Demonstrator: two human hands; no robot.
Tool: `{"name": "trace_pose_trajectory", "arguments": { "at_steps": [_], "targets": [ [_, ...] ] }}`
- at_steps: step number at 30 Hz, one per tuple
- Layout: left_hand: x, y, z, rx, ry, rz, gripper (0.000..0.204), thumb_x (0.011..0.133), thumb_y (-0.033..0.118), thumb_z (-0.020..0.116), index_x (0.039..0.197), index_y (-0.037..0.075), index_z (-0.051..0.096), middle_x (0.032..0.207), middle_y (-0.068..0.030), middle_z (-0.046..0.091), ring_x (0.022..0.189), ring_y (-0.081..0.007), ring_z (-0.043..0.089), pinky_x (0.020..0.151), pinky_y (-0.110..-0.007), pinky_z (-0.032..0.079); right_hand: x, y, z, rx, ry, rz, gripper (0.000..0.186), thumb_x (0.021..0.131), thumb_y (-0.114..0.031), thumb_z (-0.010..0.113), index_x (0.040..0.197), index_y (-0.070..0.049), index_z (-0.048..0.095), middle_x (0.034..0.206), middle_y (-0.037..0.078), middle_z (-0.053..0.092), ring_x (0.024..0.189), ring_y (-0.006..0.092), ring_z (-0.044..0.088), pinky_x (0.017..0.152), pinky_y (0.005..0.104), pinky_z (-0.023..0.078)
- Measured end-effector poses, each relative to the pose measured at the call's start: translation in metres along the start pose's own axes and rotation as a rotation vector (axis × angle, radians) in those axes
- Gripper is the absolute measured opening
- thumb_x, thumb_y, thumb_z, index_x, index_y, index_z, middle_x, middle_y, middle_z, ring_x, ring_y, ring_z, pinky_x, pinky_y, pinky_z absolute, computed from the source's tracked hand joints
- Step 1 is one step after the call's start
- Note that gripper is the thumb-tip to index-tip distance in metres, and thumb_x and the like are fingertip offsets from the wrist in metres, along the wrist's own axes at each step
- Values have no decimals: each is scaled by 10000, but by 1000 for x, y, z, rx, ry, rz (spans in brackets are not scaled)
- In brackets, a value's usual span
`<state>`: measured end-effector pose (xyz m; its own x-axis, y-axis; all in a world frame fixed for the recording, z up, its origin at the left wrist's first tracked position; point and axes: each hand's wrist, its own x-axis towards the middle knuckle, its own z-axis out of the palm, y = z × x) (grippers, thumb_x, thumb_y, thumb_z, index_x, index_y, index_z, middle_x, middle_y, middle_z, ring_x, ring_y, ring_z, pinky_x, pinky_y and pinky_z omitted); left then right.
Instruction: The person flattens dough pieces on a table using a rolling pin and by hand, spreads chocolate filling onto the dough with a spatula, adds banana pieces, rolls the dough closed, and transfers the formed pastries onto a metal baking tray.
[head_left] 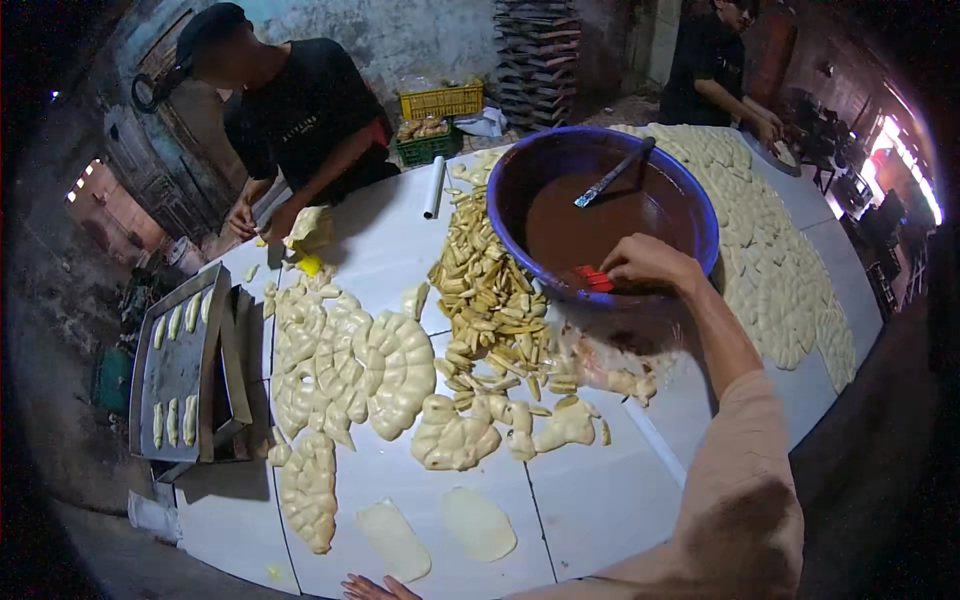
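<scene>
My right hand (650, 262) reaches over the near rim of a big purple basin (712, 225), its fingers closed on a small red plastic scraper (597, 278). Thick brown filling (570, 220) covers the inside of the basin. A long dark-handled spatula (612, 174) leans across the far rim with its pale end over the filling. Only part of my left hand (372, 589) shows at the lower edge, fingers stretched out on the white table. Just beyond it lie two flat dough pieces, a nearer one (394, 541) and another (479, 524) to its right.
Cut banana pieces (485, 290) are heaped left of the basin. Dough portions (345, 360) spread at centre-left, more dough (770, 250) on the right. Trays with shaped dough (180, 380) stand at the left edge. Two co-workers (300, 130) work across the table. A white roller (434, 188) lies far back.
</scene>
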<state>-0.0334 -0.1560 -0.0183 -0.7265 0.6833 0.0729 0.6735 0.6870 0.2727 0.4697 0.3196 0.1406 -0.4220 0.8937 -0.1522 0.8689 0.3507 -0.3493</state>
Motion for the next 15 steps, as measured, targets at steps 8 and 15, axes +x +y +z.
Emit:
{"name": "trace_pose_trajectory", "arguments": {
  "at_steps": [8, 15],
  "targets": [
    [1, 4, 0, 28, -19, -17, 736, 1059, 452, 471, 1620, 46, 219, 1658, -290, 175, 1526, -501, 130, 1206, -631, 133, -16, 32, -13, 259, -32, 36, 386, 835, -306, 809, 1078, -9, 777, 829, 95, 769, 688, 139, 646, 656, 341, 504],
    [0, 0, 4, 58, 7, 9, 719, 1070, 429, 451, 1618, 30, 210, 1654, -302, 171, 1518, -515, 135, 1209, -614, 157, -19, 32, -35, 284, -180, 254, 357, 842, -299, 813, 1053, -11, 790, 747, 22, 718, 649, 94, 591, 581, 305, 466]
  ]
}}
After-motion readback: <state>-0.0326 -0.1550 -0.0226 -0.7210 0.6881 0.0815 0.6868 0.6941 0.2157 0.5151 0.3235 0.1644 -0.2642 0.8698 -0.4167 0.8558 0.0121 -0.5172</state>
